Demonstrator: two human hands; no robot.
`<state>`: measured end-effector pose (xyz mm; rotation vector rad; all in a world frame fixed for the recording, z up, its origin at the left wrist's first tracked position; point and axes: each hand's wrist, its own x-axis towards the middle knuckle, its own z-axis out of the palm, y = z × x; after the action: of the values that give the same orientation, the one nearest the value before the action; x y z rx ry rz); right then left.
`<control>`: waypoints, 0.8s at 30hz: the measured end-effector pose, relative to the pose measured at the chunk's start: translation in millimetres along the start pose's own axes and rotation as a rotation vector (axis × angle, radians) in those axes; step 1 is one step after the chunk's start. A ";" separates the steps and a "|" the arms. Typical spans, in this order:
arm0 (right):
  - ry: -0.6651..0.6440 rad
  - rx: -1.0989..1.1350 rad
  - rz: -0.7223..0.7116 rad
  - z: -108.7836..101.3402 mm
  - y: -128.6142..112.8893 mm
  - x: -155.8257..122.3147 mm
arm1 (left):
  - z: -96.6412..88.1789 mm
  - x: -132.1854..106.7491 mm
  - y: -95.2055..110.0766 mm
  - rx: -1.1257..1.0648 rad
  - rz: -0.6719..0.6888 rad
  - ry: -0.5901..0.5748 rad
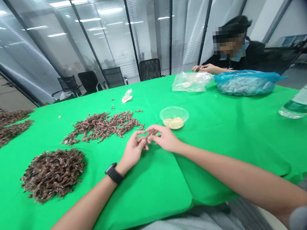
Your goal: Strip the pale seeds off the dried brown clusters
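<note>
My left hand [134,148] and my right hand [164,138] meet above the green tablecloth, fingertips nearly touching. Between them is a small brown dried piece [146,138], pinched by both hands; its exact kind is too small to tell. Just beyond my right hand stands a clear plastic bowl [174,112] with small yellowish bits in its bottom. Past my left hand lies a loose spread of similar brown dried pieces [103,126]. A denser round heap of dried pieces [54,174] sits to the left of my watch-wearing wrist.
More dried pieces [3,128] lie at the far left. A crumpled white tissue [127,96] is toward the back. At the right are a clear plastic bag [190,82], a full blue bag [246,83] and a tilted bottle [302,99]. Another person [235,48] sits across the table.
</note>
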<state>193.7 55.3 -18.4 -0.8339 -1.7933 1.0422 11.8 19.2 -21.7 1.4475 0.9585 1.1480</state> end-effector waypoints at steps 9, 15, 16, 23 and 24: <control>0.106 -0.180 -0.058 0.5 -0.4 -0.5 | -5.3 1.0 -0.5 -0.078 -0.096 -0.019; 0.150 -0.235 -0.066 -1.1 2.6 0.6 | -3.8 -0.7 3.6 0.203 -0.002 0.037; 0.150 -0.236 -0.070 -0.8 2.6 0.5 | -3.9 -1.5 3.9 0.277 0.020 0.040; 0.091 -0.217 -0.053 -1.9 -3.7 1.8 | -4.0 -3.0 4.3 0.477 0.080 0.096; 0.087 -0.230 -0.047 -4.2 -3.9 2.7 | -4.7 -2.0 3.4 0.433 0.065 0.111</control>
<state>195.9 57.3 -12.8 -0.9559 -1.8712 0.7669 6.7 17.8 -18.5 1.7811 1.3041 1.1199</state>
